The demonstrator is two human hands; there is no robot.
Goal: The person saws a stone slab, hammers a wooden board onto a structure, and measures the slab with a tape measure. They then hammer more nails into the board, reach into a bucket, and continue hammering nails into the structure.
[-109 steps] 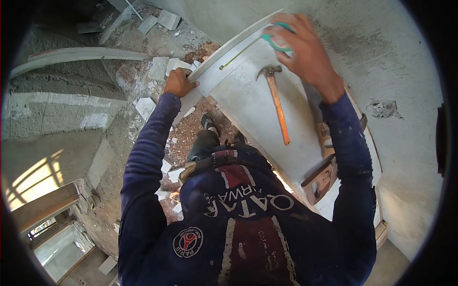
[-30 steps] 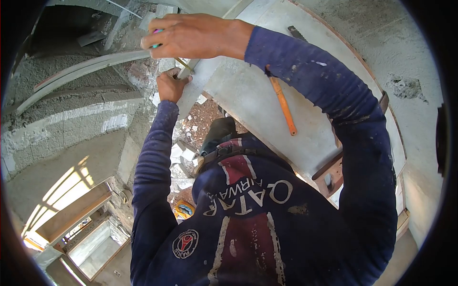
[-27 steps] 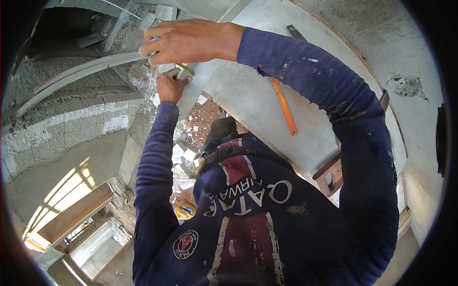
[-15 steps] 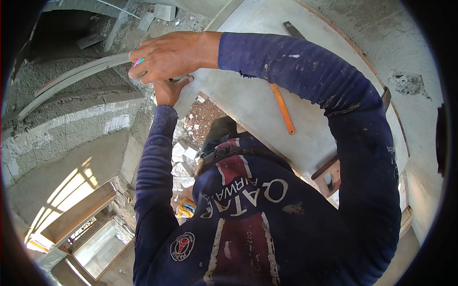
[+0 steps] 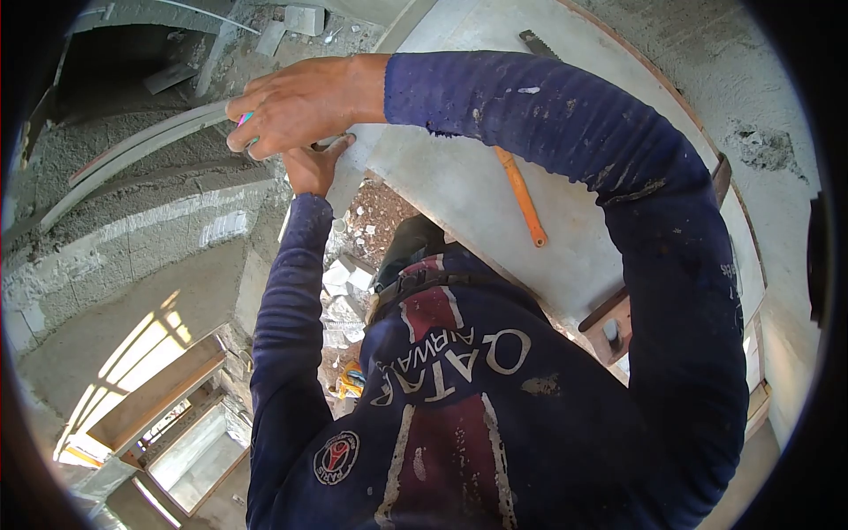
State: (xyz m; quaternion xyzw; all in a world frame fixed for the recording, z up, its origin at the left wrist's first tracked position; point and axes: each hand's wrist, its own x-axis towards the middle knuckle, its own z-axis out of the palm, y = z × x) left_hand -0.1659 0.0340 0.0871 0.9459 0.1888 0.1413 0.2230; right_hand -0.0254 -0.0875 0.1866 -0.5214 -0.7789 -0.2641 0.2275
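My right hand (image 5: 296, 102) is closed with curled fingers, and a small pink-and-teal thing (image 5: 248, 118) shows between them. Most of that thing is hidden. Just below it, partly covered by it, my left hand (image 5: 309, 168) holds the end of a white slab (image 5: 360, 152). Its thumb stretches along the slab while its other fingers are hidden. A long grey strip (image 5: 141, 146) runs leftward from beside my right hand. On the pale board (image 5: 450, 190) under my right forearm lie an orange-handled tool (image 5: 521, 199) and a dark saw blade (image 5: 536, 44).
Broken white block pieces (image 5: 349, 274) and rubble lie on the floor below my left hand. A brown tool with a slot (image 5: 611, 331) rests by the board's near edge. A rough plastered wall (image 5: 132, 256) stands at left, and a yellow-and-blue packet (image 5: 351, 380) lies beside my body.
My right hand has shifted slightly left with the pink-and-teal thing. My left hand stays at nearly the same spot on the slab. The view has turned a little.
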